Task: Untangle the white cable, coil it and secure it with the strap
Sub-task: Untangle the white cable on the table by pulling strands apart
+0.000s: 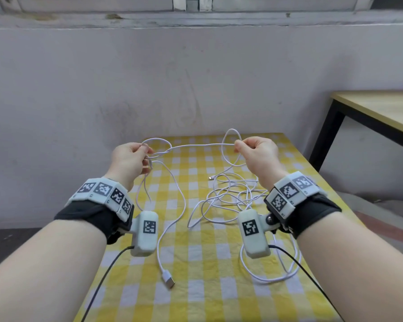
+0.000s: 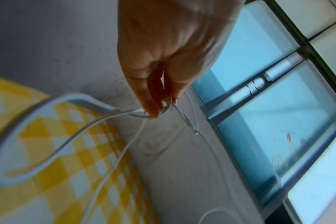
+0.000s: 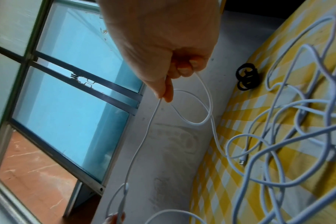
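Both hands are raised above the table [image 1: 219, 305] with its yellow-and-white checked cloth. The left hand [image 1: 128, 160] pinches a knotted loop of the thin white cable [image 1: 203, 145], and the right hand [image 1: 257, 154] pinches the same strand, which runs taut between them. Below the right hand lies the tangled heap (small plug end among it); the USB plug [image 1: 168, 278] lies below the left. A black looped strap [image 3: 247, 79] rests beyond the tangle.

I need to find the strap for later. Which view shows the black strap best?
The right wrist view: the black strap lies curled at the far edge of the checked cloth, beyond the tangled white cable. The head view hides it behind the right hand; the left wrist view misses it.
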The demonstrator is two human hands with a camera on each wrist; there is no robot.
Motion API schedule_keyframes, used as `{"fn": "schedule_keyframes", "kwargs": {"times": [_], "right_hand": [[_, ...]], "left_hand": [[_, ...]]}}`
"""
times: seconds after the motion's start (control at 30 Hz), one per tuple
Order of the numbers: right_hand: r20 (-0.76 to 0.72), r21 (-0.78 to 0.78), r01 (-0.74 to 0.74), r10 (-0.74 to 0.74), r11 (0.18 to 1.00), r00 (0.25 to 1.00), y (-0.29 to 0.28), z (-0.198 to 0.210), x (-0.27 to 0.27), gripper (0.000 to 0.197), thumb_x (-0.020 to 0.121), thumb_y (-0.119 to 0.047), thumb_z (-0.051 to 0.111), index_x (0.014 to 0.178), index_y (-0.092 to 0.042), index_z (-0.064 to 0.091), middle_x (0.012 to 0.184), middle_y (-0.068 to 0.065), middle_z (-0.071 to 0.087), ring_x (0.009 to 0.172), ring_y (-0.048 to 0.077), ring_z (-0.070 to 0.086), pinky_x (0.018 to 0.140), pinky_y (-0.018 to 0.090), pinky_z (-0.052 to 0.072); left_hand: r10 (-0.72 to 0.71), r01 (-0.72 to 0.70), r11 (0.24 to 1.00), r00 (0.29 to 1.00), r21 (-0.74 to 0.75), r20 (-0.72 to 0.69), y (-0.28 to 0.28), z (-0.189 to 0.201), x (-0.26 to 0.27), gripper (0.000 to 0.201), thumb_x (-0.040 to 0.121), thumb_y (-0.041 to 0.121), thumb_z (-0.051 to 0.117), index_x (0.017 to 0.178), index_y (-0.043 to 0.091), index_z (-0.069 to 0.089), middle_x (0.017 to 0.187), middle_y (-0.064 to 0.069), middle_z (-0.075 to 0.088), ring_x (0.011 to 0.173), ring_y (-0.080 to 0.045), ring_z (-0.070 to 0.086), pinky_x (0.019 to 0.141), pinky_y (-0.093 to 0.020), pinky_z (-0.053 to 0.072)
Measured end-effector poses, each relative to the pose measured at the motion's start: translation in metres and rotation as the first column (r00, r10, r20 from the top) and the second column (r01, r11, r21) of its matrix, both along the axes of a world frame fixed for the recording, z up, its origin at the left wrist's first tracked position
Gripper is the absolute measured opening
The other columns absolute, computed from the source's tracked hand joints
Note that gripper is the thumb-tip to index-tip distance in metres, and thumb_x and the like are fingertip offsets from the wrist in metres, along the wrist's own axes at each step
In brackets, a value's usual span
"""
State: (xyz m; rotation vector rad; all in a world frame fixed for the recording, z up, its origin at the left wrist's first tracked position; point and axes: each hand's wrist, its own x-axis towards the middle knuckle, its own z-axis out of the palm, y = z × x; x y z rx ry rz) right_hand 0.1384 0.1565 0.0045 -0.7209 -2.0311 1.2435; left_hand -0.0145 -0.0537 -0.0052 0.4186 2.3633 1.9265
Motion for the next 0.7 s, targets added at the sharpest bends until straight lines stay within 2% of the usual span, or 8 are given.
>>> {"fn": "schedule_keyframes", "kwargs": {"times": [0.1,0.27,0.33,0.43,0.5,0.53,0.63,0.7], "right_hand": [[0.078,0.018,0.068,-0.069,0.998,0.995,0.006,-0.01,0.001,0.025,0.089,-0.025,0.058,0.067,-0.015,0.067,0.041,-0.009,0.042,0.043,0.009,0.035,0.047,0.024,0.032],[0.214,0.079,0.143,-0.157,0.987,0.964,0.02,-0.024,0.004,0.026,0.088,-0.024,0.055,0.069,-0.013,0.069,0.054,-0.003,0.05,0.058,0.016,0.047,0.057,0.026,0.035],[0.335,0.13,0.144,-0.18,0.981,0.925,0.025,-0.029,0.004,0.027,0.087,-0.023,0.052,0.071,-0.011,0.07,0.06,0.002,0.056,0.069,0.023,0.054,0.063,0.026,0.038],[0.551,0.253,0.1,-0.228,0.962,0.803,0.024,-0.033,0.005,0.026,0.086,-0.025,0.05,0.091,-0.014,0.073,0.094,0.009,0.068,0.095,0.03,0.059,0.075,0.03,0.045],[0.579,0.393,0.056,-0.294,0.918,0.76,0.014,-0.029,0.005,0.028,0.088,-0.027,0.05,0.109,-0.025,0.068,0.119,0.006,0.061,0.114,0.03,0.049,0.093,0.036,0.04],[0.529,0.464,0.023,-0.298,0.886,0.795,0.007,-0.025,0.003,0.03,0.088,-0.027,0.052,0.114,-0.027,0.065,0.124,0.004,0.057,0.118,0.029,0.045,0.097,0.037,0.036],[0.238,0.482,-0.098,-0.022,0.871,0.971,-0.021,-0.007,-0.004,0.022,0.087,-0.023,0.059,0.106,-0.021,0.071,0.101,-0.001,0.065,0.094,0.016,0.057,0.088,0.024,0.042],[0.196,0.328,-0.285,0.231,0.901,0.953,-0.041,0.0,-0.009,0.018,0.087,-0.021,0.062,0.102,-0.016,0.071,0.085,-0.008,0.064,0.064,0.001,0.056,0.067,0.012,0.042]], "left_hand": [[-0.023,-0.027,0.96,0.985,0.277,0.174,0.001,0.003,-0.001,0.028,0.099,0.008,0.043,0.073,0.005,0.055,0.07,-0.012,0.05,0.063,-0.021,0.055,0.056,-0.021,0.057],[-0.153,-0.146,0.738,0.915,0.659,0.374,0.0,0.01,-0.001,0.023,0.099,0.001,0.04,0.079,0.003,0.051,0.06,-0.01,0.061,0.052,-0.017,0.066,0.055,-0.03,0.059],[-0.217,-0.114,0.714,0.902,0.691,0.373,0.003,0.012,0.005,0.023,0.098,0.0,0.04,0.079,0.002,0.052,0.056,-0.008,0.06,0.059,-0.02,0.067,0.058,-0.033,0.06],[-0.265,0.047,0.808,0.92,0.587,0.29,0.009,0.014,0.015,0.021,0.097,0.001,0.042,0.081,0.002,0.056,0.049,0.0,0.061,0.055,-0.012,0.067,0.061,-0.027,0.059],[-0.298,0.118,0.831,0.92,0.544,0.256,0.013,0.015,0.02,0.02,0.097,0.001,0.043,0.083,0.002,0.057,0.049,0.0,0.062,0.056,-0.012,0.068,0.065,-0.026,0.059],[-0.314,0.138,0.83,0.916,0.54,0.249,0.016,0.015,0.021,0.02,0.097,0.001,0.043,0.083,0.001,0.058,0.05,0.0,0.063,0.058,-0.012,0.069,0.067,-0.026,0.059],[-0.343,0.169,0.827,0.907,0.536,0.244,0.022,0.014,0.026,0.02,0.097,0.002,0.043,0.083,0.002,0.058,0.051,0.0,0.063,0.061,-0.013,0.069,0.07,-0.027,0.058],[-0.363,0.188,0.82,0.901,0.54,0.238,0.025,0.013,0.03,0.019,0.097,0.002,0.043,0.084,0.002,0.058,0.051,0.0,0.063,0.061,-0.012,0.069,0.069,-0.027,0.059]]}}
